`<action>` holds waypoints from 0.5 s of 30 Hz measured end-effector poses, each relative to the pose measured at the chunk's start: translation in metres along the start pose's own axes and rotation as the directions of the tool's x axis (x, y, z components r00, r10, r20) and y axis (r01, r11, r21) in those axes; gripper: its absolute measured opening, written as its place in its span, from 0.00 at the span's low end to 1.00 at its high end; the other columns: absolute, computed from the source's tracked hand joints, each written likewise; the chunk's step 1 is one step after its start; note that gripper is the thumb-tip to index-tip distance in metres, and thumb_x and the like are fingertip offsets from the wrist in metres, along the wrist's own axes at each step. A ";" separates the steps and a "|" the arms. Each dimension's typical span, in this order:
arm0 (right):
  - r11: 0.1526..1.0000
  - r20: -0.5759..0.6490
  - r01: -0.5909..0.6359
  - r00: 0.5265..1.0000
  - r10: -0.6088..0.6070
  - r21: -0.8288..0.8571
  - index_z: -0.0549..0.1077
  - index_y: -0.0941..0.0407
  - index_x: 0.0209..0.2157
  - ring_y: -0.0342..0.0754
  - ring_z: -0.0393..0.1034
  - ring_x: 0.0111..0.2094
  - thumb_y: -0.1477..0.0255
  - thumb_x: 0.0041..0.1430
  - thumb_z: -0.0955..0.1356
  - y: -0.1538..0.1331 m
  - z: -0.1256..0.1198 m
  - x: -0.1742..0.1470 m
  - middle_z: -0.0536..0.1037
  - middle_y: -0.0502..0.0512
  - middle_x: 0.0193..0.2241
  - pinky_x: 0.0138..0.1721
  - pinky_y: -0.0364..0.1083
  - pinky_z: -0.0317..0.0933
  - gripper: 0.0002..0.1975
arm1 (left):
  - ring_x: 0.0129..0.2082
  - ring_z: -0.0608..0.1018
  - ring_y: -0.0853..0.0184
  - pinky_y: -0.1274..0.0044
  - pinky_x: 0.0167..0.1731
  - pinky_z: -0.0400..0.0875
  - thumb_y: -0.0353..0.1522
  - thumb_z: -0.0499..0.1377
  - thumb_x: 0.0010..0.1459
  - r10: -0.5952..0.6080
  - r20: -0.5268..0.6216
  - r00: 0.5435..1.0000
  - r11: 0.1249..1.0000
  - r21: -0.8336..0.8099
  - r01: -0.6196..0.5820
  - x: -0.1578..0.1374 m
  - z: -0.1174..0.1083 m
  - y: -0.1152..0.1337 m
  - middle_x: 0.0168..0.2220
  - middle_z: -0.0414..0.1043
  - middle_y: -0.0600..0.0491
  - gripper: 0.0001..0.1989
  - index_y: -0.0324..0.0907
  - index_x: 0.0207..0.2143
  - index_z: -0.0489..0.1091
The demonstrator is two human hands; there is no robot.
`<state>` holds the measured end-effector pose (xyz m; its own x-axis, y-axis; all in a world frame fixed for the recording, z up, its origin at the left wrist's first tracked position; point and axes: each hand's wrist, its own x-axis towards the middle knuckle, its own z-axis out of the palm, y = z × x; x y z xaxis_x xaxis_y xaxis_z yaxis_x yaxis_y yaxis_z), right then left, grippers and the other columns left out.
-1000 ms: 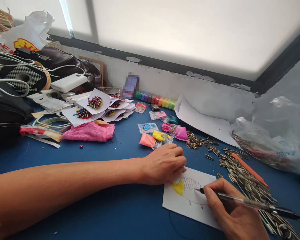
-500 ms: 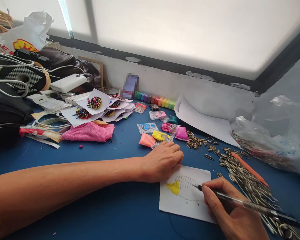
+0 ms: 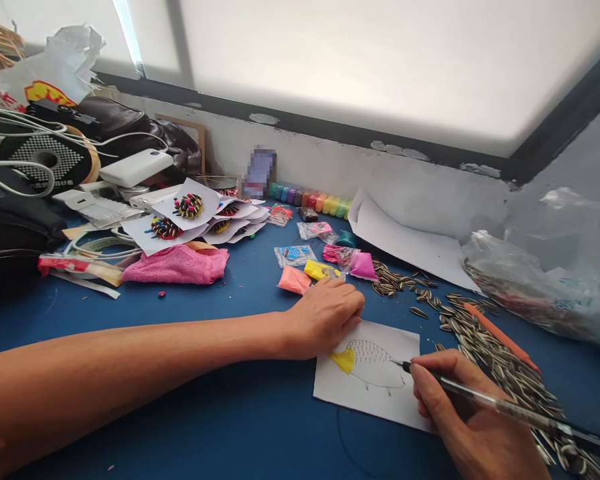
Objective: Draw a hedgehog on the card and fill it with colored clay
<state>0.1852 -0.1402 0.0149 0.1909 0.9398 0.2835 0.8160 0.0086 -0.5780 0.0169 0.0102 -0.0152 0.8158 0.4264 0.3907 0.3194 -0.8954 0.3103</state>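
A white sheet of paper (image 3: 340, 390) lies on the blue tabletop, tilted slightly. On it is an outline drawing of an animal (image 3: 377, 373) with short marks over its back, two small legs and a yellow patch (image 3: 343, 361) at its left end. My right hand (image 3: 473, 407) grips a black pen (image 3: 480, 395), its tip at the right part of the outline. My left hand (image 3: 327, 317) rests at the paper's upper left corner, fingers curled under; what they hold, if anything, is hidden.
Sunflower seeds (image 3: 490, 343) are heaped at right beside an orange stick (image 3: 503, 337) and a plastic bag (image 3: 540, 280). Clay packets (image 3: 363, 265) lie beyond my left hand. Decorated paper cards (image 3: 187, 207), a pink cloth (image 3: 175, 265) and a phone (image 3: 261, 173) stand or lie farther back.
The paper has shifted slightly up and left. My left hand has moved a little with it, and the pen tip has moved slightly up and right.
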 end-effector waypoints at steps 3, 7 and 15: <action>0.999 -0.019 0.031 0.999 -0.032 -0.044 0.71 0.50 0.28 0.42 0.67 0.15 0.60 0.59 0.65 0.000 -0.001 0.001 0.71 0.44 0.17 0.15 0.38 0.62 0.10 | 0.35 0.66 0.67 0.73 0.36 0.60 0.28 0.51 0.63 0.003 0.008 1.000 0.999 0.032 -0.003 0.001 0.000 0.002 0.34 0.69 0.53 0.05 0.40 0.32 0.62; 0.993 -0.035 0.082 0.996 -0.086 -0.082 0.71 0.50 0.29 0.41 0.66 0.16 0.62 0.59 0.65 0.000 -0.001 0.001 0.72 0.44 0.18 0.15 0.39 0.59 0.09 | 0.35 0.66 0.66 0.73 0.36 0.60 0.28 0.50 0.64 -0.003 0.035 0.999 0.998 0.069 0.000 0.002 -0.002 0.004 0.34 0.69 0.52 0.06 0.40 0.32 0.63; 0.999 0.021 0.038 0.999 -0.037 -0.028 0.69 0.51 0.27 0.43 0.70 0.22 0.61 0.61 0.63 -0.005 0.010 0.001 0.74 0.45 0.21 0.22 0.39 0.63 0.12 | 0.35 0.66 0.65 0.72 0.36 0.60 0.27 0.50 0.63 -0.004 0.064 0.998 0.990 0.141 -0.005 0.002 -0.003 0.007 0.36 0.69 0.50 0.06 0.39 0.33 0.65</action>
<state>0.1757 -0.1358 0.0108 0.1486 0.9459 0.2884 0.8375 0.0347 -0.5453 0.0194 0.0055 -0.0101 0.8438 0.4210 0.3328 0.3801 -0.9066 0.1832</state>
